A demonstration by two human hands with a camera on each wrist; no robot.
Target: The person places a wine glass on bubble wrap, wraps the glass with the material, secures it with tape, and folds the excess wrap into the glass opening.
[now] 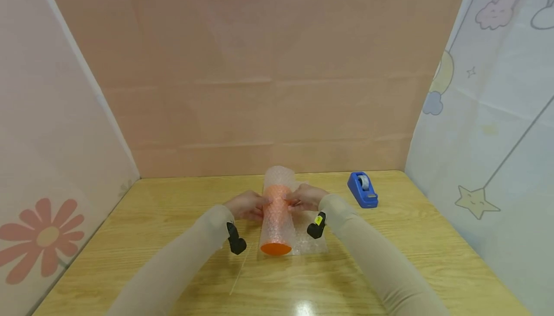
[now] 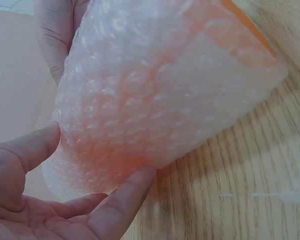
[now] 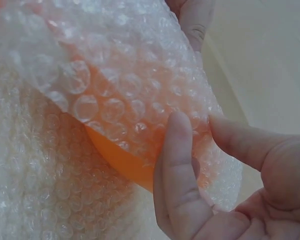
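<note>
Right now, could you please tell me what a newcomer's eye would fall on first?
Probably the orange object in bubble wrap, held between the left hand and right hand mid-table. Next, perhaps, the blue tape dispenser to their right, towards the table's back edge.

1. Cylinder (image 1: 275, 249) in bubble wrap (image 1: 279, 175), on the table (image 1: 164, 215).
2. 2 hands: left hand (image 1: 247, 205) left of it, right hand (image 1: 307, 196) right.
3. Tape dispenser (image 1: 362, 191) farther right.
4. Backdrop (image 1: 259, 66) behind.
</note>
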